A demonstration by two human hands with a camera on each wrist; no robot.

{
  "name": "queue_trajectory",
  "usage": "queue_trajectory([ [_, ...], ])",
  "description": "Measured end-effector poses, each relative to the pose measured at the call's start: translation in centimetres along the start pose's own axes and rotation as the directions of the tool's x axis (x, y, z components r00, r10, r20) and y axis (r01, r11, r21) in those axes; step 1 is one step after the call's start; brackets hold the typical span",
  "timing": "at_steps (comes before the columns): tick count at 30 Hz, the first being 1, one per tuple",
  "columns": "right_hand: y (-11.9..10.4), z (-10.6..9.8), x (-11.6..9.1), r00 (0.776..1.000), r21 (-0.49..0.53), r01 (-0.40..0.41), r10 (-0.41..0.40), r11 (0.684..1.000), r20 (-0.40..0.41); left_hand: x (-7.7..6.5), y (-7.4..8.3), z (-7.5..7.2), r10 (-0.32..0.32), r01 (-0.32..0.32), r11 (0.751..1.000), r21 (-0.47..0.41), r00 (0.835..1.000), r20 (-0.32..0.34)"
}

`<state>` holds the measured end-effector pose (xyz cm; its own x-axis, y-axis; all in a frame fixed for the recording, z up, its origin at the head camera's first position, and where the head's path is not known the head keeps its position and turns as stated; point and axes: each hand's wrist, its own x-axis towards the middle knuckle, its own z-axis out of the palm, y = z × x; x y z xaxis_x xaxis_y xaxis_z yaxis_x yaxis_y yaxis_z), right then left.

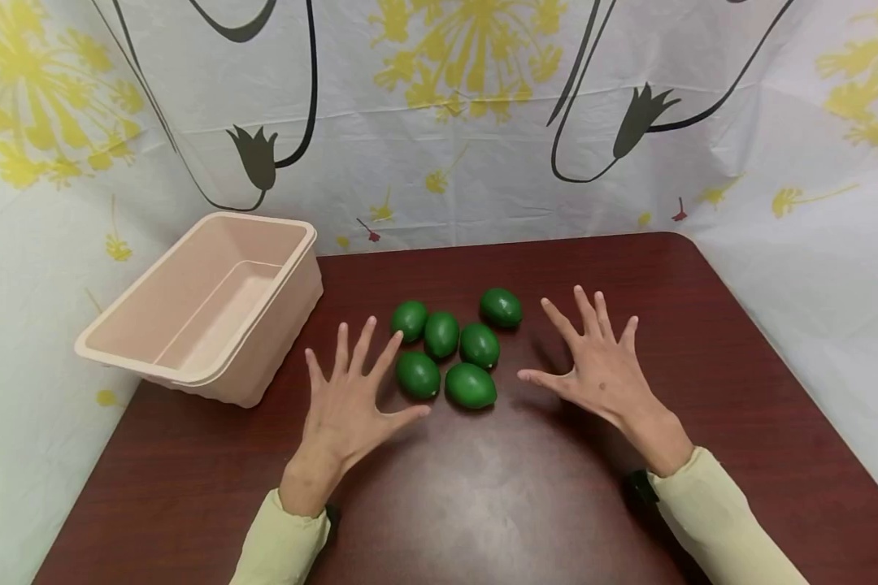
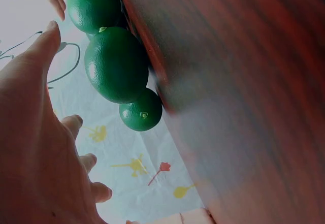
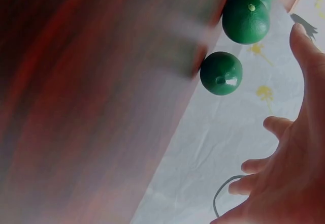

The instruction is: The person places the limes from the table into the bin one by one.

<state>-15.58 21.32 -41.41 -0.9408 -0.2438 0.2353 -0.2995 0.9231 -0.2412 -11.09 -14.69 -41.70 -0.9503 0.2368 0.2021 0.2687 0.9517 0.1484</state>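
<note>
Several glossy green limes (image 1: 441,335) lie grouped mid-table, with one lime (image 1: 501,308) slightly apart at the back right. To their left, my left hand (image 1: 347,418) is spread wide, palm down, its index fingertip and thumb close beside the nearest lime (image 1: 419,375). My right hand (image 1: 603,370) is likewise spread on the right side of the group, thumb pointing toward the limes. Neither hand grips anything. The left wrist view shows a large lime (image 2: 117,65) beyond the thumb; a single lime (image 3: 221,73) stands out in the right wrist view.
A pale pink plastic tub (image 1: 263,341) stands at the table's back left. The dark reddish wooden table (image 1: 483,504) ends at a white patterned cloth (image 1: 439,162) hanging behind and along both sides.
</note>
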Motion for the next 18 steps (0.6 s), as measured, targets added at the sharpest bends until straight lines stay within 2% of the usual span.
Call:
queue_trajectory([
  [10,-0.01,0.03,0.00,1.000,0.035,-0.014,0.014,0.999,0.001,-0.03,-0.15,-0.07,-0.012,0.012,1.000,0.007,1.000,0.020],
  [18,-0.06,0.22,0.64,1.000,0.081,0.003,-0.002,0.997,-0.018,0.11,-0.16,-0.17,-0.015,0.015,1.000,-0.003,1.000,-0.007],
])
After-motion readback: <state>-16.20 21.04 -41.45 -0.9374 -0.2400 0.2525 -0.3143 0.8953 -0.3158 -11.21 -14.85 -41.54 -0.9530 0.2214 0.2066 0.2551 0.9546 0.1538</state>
